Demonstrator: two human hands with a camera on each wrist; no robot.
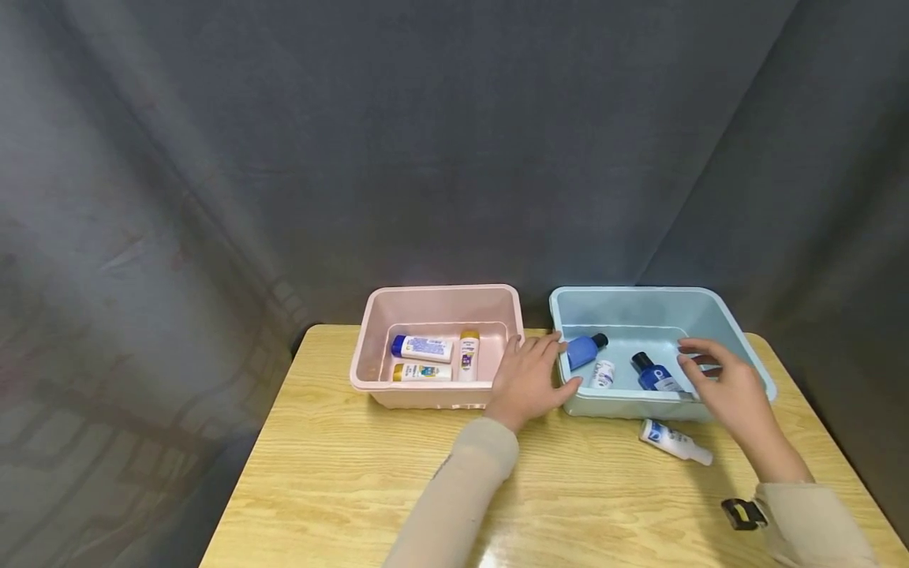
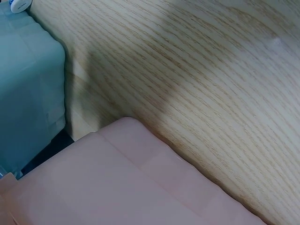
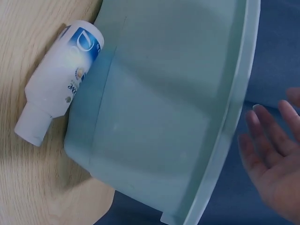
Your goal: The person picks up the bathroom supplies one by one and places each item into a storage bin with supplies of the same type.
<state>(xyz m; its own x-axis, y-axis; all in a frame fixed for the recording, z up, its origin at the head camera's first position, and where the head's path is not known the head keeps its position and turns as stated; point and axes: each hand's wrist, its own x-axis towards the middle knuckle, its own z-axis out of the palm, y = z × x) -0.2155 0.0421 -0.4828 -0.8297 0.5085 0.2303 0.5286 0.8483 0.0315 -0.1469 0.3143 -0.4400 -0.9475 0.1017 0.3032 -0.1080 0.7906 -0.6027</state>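
Note:
My left hand (image 1: 527, 379) spreads its fingers between the two bins, thumb and fingertips at the light blue bin's (image 1: 639, 406) left rim. Above that bin's right side is my right hand (image 1: 731, 390), fingers loosely bent and holding nothing; the right wrist view shows its palm (image 3: 281, 173) beyond the rim. Inside the blue bin lie a blue bottle (image 1: 582, 353) with a black cap, a small white bottle (image 1: 603, 375) and a darker blue bottle (image 1: 656, 377). A white Dove bottle (image 1: 671, 440) lies on the table in front of it.
To the left stands a pink bin (image 1: 426, 398) holding a blue-capped white tube (image 1: 426, 348) and two yellow-capped white bottles, one lying sideways (image 1: 429, 372), one lengthwise (image 1: 468, 361). Both bins stand at the wooden table's (image 1: 341, 473) back edge, before a grey curtain (image 1: 454, 158).

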